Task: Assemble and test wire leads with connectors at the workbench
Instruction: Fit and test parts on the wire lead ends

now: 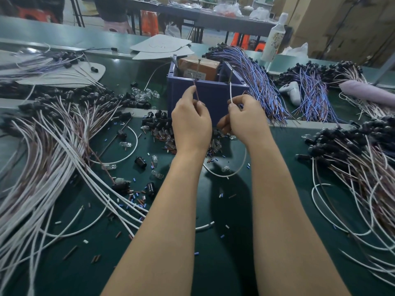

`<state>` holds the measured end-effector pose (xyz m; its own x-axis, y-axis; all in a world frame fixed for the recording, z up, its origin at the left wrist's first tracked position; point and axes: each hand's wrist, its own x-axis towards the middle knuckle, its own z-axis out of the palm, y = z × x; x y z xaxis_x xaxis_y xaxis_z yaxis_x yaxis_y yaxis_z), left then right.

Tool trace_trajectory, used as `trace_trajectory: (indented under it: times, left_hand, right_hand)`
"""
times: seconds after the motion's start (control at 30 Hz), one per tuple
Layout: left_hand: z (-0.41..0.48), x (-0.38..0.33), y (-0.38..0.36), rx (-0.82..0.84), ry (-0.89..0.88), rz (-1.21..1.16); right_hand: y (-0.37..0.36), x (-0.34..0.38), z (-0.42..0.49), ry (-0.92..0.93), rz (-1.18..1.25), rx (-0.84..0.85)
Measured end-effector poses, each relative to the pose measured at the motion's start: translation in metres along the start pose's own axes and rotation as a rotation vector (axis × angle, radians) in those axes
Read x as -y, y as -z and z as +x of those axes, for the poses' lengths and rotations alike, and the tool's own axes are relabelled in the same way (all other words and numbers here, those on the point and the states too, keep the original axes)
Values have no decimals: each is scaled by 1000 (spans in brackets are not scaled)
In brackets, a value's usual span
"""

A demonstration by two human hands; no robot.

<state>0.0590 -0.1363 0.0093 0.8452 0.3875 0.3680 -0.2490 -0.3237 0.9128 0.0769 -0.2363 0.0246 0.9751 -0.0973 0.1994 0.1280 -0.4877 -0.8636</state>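
The green bench point(224, 263) fills the view. A large fan of white and brown leads point(53, 157) covers it from 7 to 10 o'clock, their black-capped ends toward 10. A second such heap point(363, 178) lies at 3 to 4 o'clock. Blue and brown leads point(258, 86) drape from 12 toward 2, with more beyond them at 2.

A blue bin point(205, 97) stands at 12 o'clock with a cardboard box point(198, 66) inside. A white bottle point(275, 39) stands upright at 1 o'clock, and a white controller point(291, 90) lies at 2, touching the blue leads.

Both bare forearms reach in from 6 o'clock and cover the middle of the bench. The left hand point(190, 122) and right hand point(245, 120) are raised in front of the bin, hiding part of its near wall and part of a pile of black sockets point(158, 120) just at 9 o'clock of them.

The left hand's thumb and forefinger pinch a brown wire point(195, 90), whose end points up toward 12. The right hand's fingers are curled and pinch a white wire point(230, 92), also pointing to 12. The two wire ends are near each other but apart.

Clear bulbs point(145, 94) sit at 10 o'clock of the hands. Blue, white and brown snippets point(136, 199) are strewn at 7 o'clock.
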Motion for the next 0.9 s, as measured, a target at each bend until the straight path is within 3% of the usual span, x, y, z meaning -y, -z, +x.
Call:
trace_trajectory:
  times: [0.6, 0.73, 0.83, 0.9]
  left_hand:
    - [1, -1, 0, 114, -1, 57]
    - [5, -3, 5, 293, 102, 103]
    - [20, 6, 21, 379, 252, 289]
    - [25, 17, 35, 293, 301, 534]
  right_hand:
    - [-3, -5, 1, -17, 28, 8]
    - [5, -6, 5, -21, -83, -107]
    - [14, -3, 5, 32, -14, -302]
    - [19, 5, 3, -32, 248, -259]
